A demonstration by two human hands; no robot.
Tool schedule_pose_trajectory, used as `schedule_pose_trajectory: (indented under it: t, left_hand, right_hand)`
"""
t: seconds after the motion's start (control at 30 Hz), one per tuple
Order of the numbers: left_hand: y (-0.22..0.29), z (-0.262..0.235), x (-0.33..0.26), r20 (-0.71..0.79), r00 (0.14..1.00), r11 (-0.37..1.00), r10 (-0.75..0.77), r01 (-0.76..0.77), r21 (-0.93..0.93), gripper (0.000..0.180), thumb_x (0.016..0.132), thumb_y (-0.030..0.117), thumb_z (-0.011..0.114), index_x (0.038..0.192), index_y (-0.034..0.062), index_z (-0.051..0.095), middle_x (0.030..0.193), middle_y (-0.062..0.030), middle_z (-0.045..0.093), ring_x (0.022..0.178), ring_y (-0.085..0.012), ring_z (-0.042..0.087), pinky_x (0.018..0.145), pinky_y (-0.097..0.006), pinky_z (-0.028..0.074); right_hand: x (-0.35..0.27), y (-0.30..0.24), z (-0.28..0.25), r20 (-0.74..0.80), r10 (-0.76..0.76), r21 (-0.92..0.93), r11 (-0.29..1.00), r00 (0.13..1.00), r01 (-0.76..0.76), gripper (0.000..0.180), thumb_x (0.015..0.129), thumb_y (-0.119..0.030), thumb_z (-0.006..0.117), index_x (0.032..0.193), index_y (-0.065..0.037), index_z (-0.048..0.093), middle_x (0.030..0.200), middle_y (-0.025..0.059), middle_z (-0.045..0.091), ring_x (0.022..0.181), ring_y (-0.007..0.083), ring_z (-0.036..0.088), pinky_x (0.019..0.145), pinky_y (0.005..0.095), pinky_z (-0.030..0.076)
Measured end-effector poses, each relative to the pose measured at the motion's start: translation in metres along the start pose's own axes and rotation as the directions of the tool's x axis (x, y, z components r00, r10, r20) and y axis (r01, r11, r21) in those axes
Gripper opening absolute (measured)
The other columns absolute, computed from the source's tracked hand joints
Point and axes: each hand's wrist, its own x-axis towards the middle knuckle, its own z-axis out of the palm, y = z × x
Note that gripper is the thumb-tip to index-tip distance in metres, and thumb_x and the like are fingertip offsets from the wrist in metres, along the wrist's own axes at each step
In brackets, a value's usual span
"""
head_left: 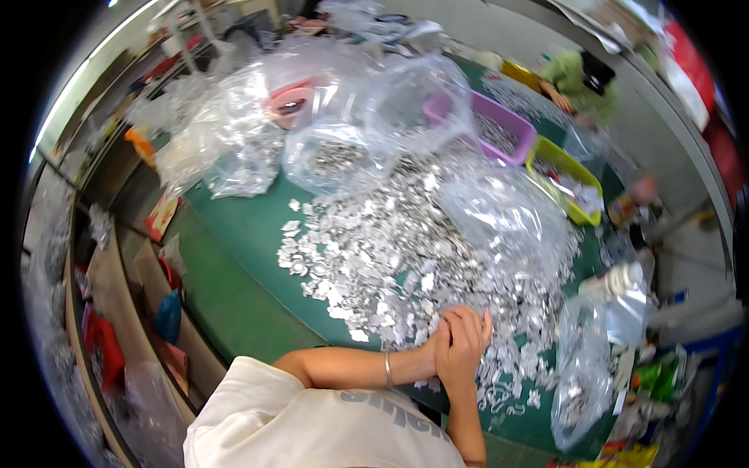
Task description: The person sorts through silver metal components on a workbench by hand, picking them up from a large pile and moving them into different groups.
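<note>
Two hands, left (438, 343) and right (462, 347), meet at the near edge of one heap of small silver parts (390, 257), too many to count. Beyond the hands stand two trays: one purple (511, 125), one yellow-green (566, 175). Clear bags (343, 117) lie beyond and right of the hands, at least five. One other person (581, 82) sits far beyond.

free: green table (234, 265) left | blocked: metal parts pile (406, 249), plastic bags (343, 117) ahead
</note>
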Motion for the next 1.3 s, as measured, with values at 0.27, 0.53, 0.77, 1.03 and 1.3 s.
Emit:
schedule_pose_trajectory:
  t: [0.27, 0.53, 0.77, 1.03, 1.3]
  left_hand:
    - [0.024, 0.002, -0.013, 0.232, 0.971, 0.931, -0.051, 0.131, -0.342, 0.023, 0.087, 0.029, 0.059, 0.100, 0.0098, 0.057, 0.095, -0.0039, 0.057, 0.091, -0.0134, 0.053, 0.083, -0.031, 0.045]
    - [0.166, -0.015, -0.041, -0.155, 0.927, 0.840, 0.343, -0.376, -0.392, 0.012, 0.084, 0.018, 0.063, 0.088, 0.0082, 0.056, 0.078, -0.0035, 0.057, 0.068, -0.0151, 0.057, 0.053, -0.026, 0.049]
    - [0.333, 0.020, -0.038, -0.043, 0.584, 0.585, 0.810, -0.801, 0.128, 0.041, 0.091, 0.026, 0.047, 0.128, 0.0118, 0.038, 0.131, -0.0090, 0.041, 0.121, -0.0261, 0.037, 0.101, -0.053, 0.019]
    - [0.266, -0.018, -0.058, 0.177, 0.632, 0.406, 0.754, -0.660, 0.632, 0.038, 0.090, 0.013, 0.049, 0.127, 0.0038, 0.047, 0.128, -0.0085, 0.049, 0.118, -0.0225, 0.046, 0.099, -0.036, 0.036]
    - [0.171, -0.069, -0.108, 0.551, 0.694, -0.516, 0.464, -0.293, 0.805, 0.024, 0.080, 0.011, 0.062, 0.104, 0.0049, 0.062, 0.117, -0.0107, 0.057, 0.110, -0.0315, 0.052, 0.095, -0.041, 0.040]
  right_hand:
    - [0.001, -0.012, 0.003, -0.162, -0.016, 0.147, 0.988, 0.987, 0.040, 0.012, 0.080, -0.007, 0.055, 0.088, -0.001, 0.063, 0.095, 0.0116, 0.060, 0.104, 0.0317, 0.052, 0.098, 0.0478, 0.028]
    - [-0.020, 0.013, 0.003, -0.069, 0.217, 0.369, 0.912, 0.974, -0.177, 0.009, 0.082, -0.002, 0.054, 0.083, 0.004, 0.061, 0.086, 0.0103, 0.059, 0.086, 0.0230, 0.054, 0.081, 0.0327, 0.041]
    - [-0.031, 0.023, 0.013, 0.168, 0.398, 0.563, 0.712, 0.902, -0.419, 0.011, 0.086, -0.002, 0.052, 0.089, 0.006, 0.060, 0.088, 0.0088, 0.059, 0.082, 0.0140, 0.054, 0.076, 0.0253, 0.042]
    - [-0.034, 0.030, 0.016, 0.199, 0.422, 0.510, 0.726, 0.884, -0.462, 0.013, 0.088, -0.004, 0.051, 0.090, 0.004, 0.061, 0.085, 0.0082, 0.061, 0.081, 0.0136, 0.055, 0.075, 0.0250, 0.043]
    - [0.013, 0.019, 0.039, 0.295, 0.166, 0.191, 0.955, 0.941, -0.228, 0.012, 0.079, -0.001, 0.058, 0.091, 0.001, 0.060, 0.087, 0.0127, 0.060, 0.079, 0.0247, 0.056, 0.072, 0.0318, 0.044]
